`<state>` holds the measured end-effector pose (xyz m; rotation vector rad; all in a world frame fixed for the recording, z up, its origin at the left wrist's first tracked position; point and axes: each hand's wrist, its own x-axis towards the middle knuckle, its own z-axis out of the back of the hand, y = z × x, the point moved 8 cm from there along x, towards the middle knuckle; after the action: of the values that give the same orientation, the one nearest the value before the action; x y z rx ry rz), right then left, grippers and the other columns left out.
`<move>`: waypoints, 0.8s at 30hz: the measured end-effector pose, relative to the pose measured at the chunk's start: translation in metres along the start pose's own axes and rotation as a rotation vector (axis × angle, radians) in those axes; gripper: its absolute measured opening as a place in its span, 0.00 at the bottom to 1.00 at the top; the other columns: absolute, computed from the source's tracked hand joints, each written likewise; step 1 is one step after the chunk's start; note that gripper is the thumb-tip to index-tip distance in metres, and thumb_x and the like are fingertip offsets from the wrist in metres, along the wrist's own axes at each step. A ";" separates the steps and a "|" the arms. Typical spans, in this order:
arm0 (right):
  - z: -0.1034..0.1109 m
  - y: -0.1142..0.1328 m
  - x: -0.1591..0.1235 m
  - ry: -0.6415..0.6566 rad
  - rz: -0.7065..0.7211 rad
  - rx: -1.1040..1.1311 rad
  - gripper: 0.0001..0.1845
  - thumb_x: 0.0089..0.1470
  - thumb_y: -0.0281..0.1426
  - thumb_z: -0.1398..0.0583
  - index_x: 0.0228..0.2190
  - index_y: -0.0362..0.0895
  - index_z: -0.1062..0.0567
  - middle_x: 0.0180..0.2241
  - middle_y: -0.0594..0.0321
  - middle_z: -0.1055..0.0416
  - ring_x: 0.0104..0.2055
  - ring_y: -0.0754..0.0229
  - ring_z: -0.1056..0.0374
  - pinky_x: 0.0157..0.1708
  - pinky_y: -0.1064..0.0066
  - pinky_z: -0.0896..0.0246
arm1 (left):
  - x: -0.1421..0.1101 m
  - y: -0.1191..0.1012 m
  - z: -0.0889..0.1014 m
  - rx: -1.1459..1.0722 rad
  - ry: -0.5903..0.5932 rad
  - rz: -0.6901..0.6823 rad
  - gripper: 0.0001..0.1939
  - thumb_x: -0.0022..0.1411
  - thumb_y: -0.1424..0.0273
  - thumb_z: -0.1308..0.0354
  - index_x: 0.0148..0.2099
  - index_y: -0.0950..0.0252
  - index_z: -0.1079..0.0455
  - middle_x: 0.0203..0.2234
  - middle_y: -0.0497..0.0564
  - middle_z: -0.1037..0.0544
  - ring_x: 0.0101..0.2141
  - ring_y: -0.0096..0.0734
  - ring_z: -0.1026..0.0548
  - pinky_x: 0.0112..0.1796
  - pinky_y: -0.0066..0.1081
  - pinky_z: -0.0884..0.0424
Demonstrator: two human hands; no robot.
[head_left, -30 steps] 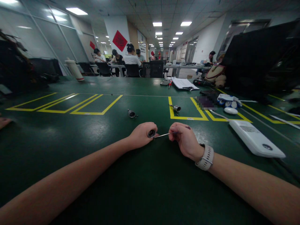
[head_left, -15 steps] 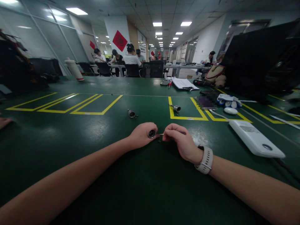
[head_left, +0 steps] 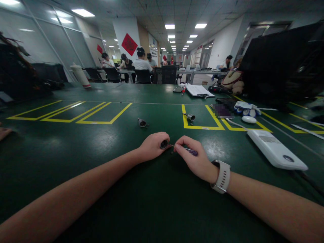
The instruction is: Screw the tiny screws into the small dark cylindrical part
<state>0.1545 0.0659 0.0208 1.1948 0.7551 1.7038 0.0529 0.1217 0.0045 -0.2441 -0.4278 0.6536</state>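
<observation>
My left hand is closed around a small metal cup-shaped part, its round opening turned toward me. In my right hand is a screwdriver with a dark purple handle and a thin shaft. The shaft's tip points left and reaches the cup's side near my left fingers; the exact contact is hidden. A tiny ring-like nut lies on the green table just below the tip. Beyond my left hand, a similar metal cup lies on its side with small bits beside it.
Another metal cup lies inside a yellow taped outline. To the right are a white power bank-like device with a cable, a white mouse-like object and gloves. A clipboard lies farther back. Another person's hand shows at far left.
My right hand has rolled and lowered slightly, and the screwdriver's handle now shows more and slopes down to the right. My left hand and the cup stay nearly still.
</observation>
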 end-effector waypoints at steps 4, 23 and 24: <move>-0.004 -0.011 0.004 0.056 -0.057 0.177 0.08 0.51 0.29 0.44 0.23 0.44 0.28 0.24 0.65 0.32 0.29 0.61 0.37 0.32 0.68 0.45 | -0.001 -0.001 0.000 0.014 -0.007 -0.037 0.05 0.56 0.71 0.47 0.28 0.65 0.37 0.24 0.46 0.33 0.26 0.28 0.34 0.28 0.28 0.39; -0.004 -0.005 0.001 0.082 -0.012 0.088 0.08 0.53 0.29 0.45 0.25 0.44 0.28 0.26 0.64 0.32 0.29 0.61 0.37 0.31 0.68 0.44 | -0.002 -0.003 0.001 0.209 -0.061 -0.045 0.06 0.57 0.74 0.49 0.28 0.65 0.39 0.23 0.47 0.35 0.26 0.29 0.35 0.27 0.28 0.41; -0.005 -0.004 0.001 0.094 -0.003 0.085 0.08 0.53 0.29 0.45 0.25 0.43 0.28 0.26 0.64 0.32 0.29 0.61 0.37 0.31 0.68 0.44 | -0.002 -0.004 0.001 0.224 -0.061 -0.051 0.06 0.58 0.74 0.50 0.27 0.66 0.39 0.23 0.47 0.35 0.26 0.29 0.35 0.27 0.28 0.41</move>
<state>0.1512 0.0688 0.0162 1.1762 0.8939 1.7502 0.0531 0.1178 0.0062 -0.0010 -0.4146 0.6540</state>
